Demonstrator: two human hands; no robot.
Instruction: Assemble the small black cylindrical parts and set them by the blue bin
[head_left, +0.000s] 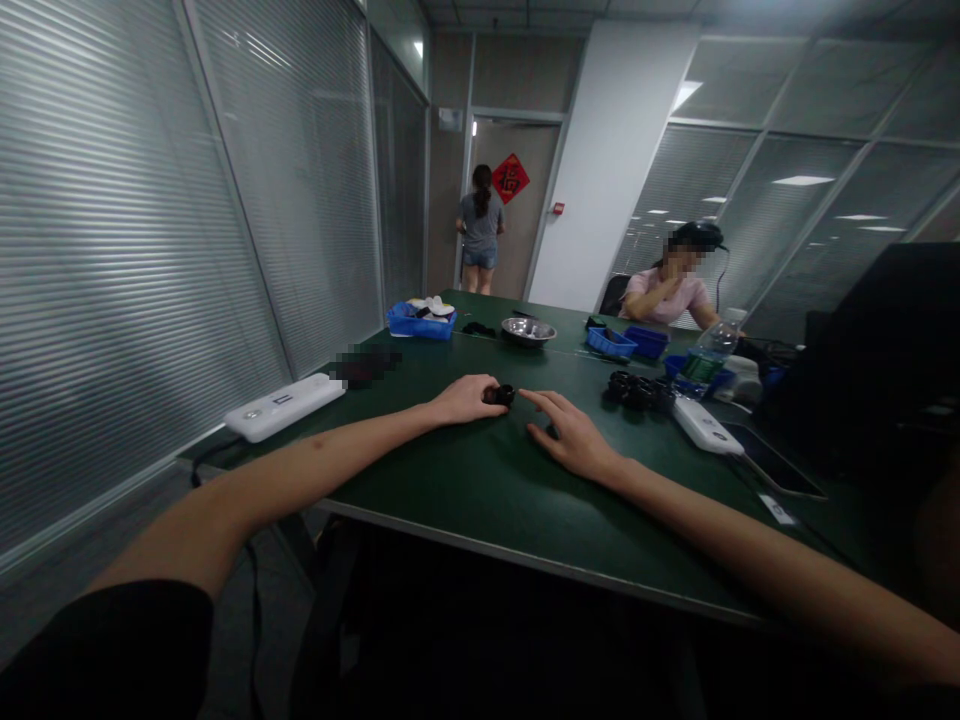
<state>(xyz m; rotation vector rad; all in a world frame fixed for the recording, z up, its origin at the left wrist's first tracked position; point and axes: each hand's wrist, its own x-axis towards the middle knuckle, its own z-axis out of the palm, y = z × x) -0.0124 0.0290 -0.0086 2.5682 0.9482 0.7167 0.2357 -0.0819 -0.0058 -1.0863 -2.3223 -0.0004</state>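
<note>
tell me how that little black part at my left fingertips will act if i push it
Probably light: the black part fits between the fingertips of the left hand gripping it. It looks rounded, so it may roll or skid on the smooth table. It seems rigid, though it is too dark to be sure.

A white power strip (285,405), steel bowl (528,330) and blue tray (420,321) rest on the table (480,485).
</note>
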